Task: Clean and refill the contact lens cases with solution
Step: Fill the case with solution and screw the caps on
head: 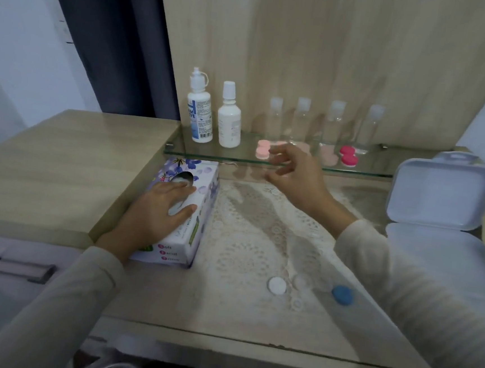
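1. While the left hand [159,210] lies palm down on the tissue box [203,186], its fingers are straight and reach the box's opening; it grips nothing.
2. The right hand [296,174] hangs in the air just in front of the glass shelf [383,170], somewhat blurred. Its fingers are loosely curled and nothing shows between them.
3. On the near part of the bench [223,323] lies a clear lens case [299,283] with both wells uncovered. Its white cap [277,285] sits just to the left and its blue cap [342,294] a little to the right, both apart from the hands.
4. More lens cases lie on the glass shelf: a pink case [263,151] just left of the right hand's fingertips, a pale pink case [328,159] to the right of that hand, and a magenta case [348,157] beside the pale one.
5. At the left end of the shelf stand two solution bottles, upright and capped: a blue-labelled bottle [199,112] and a plain white bottle [229,121] close beside it.
6. Four small clear bottles [301,121] stand in a row behind the cases, against the wooden wall.
7. A lace mat [260,235] covers the middle of the bench, and the tissue box rests at its left edge.
8. At the right, a white hinged box [439,198] stands open, its lid tilted up.
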`<move>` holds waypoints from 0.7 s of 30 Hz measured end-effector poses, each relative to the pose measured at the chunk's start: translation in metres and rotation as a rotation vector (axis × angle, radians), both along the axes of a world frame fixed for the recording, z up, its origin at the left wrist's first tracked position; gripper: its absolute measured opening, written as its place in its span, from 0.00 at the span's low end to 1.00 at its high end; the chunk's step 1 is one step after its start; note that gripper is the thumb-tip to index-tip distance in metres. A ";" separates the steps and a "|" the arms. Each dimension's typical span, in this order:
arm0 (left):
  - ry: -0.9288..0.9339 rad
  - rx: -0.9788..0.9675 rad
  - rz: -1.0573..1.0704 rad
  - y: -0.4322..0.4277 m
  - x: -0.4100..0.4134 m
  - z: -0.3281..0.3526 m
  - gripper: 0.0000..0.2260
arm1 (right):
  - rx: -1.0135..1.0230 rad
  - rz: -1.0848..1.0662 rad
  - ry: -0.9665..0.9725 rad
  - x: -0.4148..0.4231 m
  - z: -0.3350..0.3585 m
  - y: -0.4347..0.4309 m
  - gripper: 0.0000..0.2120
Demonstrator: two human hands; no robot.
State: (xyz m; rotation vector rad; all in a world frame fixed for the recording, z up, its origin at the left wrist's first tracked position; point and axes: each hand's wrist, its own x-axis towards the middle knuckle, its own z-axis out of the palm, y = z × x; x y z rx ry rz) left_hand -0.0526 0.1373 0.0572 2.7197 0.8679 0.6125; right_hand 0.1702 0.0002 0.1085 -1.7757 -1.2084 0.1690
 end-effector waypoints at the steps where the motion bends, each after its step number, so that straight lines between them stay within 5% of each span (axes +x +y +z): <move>1: 0.011 0.029 -0.002 0.000 0.000 0.000 0.23 | -0.043 0.013 -0.021 -0.001 -0.007 -0.016 0.17; 5: -0.026 0.192 -0.005 -0.006 0.004 0.007 0.13 | -0.257 0.063 -0.144 0.002 -0.033 -0.074 0.11; 9: -0.234 0.294 -0.205 -0.046 0.017 0.010 0.14 | -0.440 0.078 -0.224 0.002 -0.050 -0.114 0.11; 12: -0.252 0.145 -0.334 -0.088 0.035 -0.004 0.13 | -0.497 0.072 -0.273 0.002 -0.059 -0.129 0.16; 21: 0.096 -0.148 -0.577 -0.131 0.058 -0.046 0.19 | -0.405 -0.002 -0.278 0.005 -0.080 -0.150 0.20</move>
